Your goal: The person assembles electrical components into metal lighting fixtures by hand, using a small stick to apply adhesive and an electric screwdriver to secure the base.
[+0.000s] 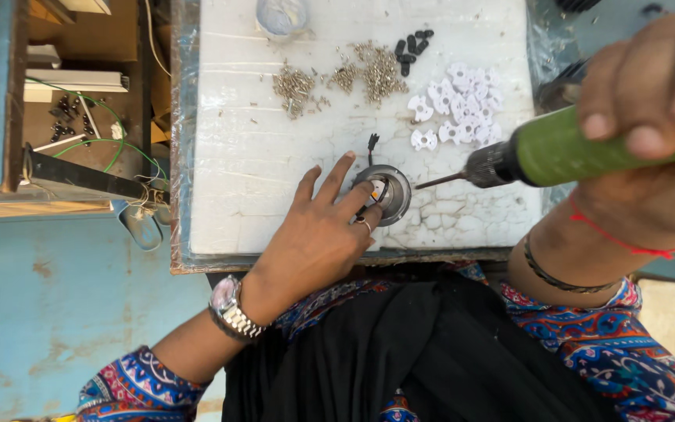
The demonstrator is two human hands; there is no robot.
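So the main thing here is a small round metal housing (385,193), silvery-grey rim with a paler middle, and short black wires with a little black connector sticking up out of it toward the far side of the bench (259,156). It sits flat on the white cracked foam sheet near the bench's near edge, open face up. The left hand (318,227) lies palm down just beside it, fingers spread fairly wide, with the fingertips resting on the housing's left rim; there's a ring on one finger and a metal wristwatch (230,307) on that wrist. The right hand (650,74) is wrapped tight around a green-bodied electric screwdriver (556,148). The tool's long axis runs almost level across the view, tilted slightly, with its thin bit pointing left at the housing, the tip just short of the rim. Further back on the foam are piles of small screws (294,82), a few black pieces (412,45) and a heap of white plastic parts (458,105).
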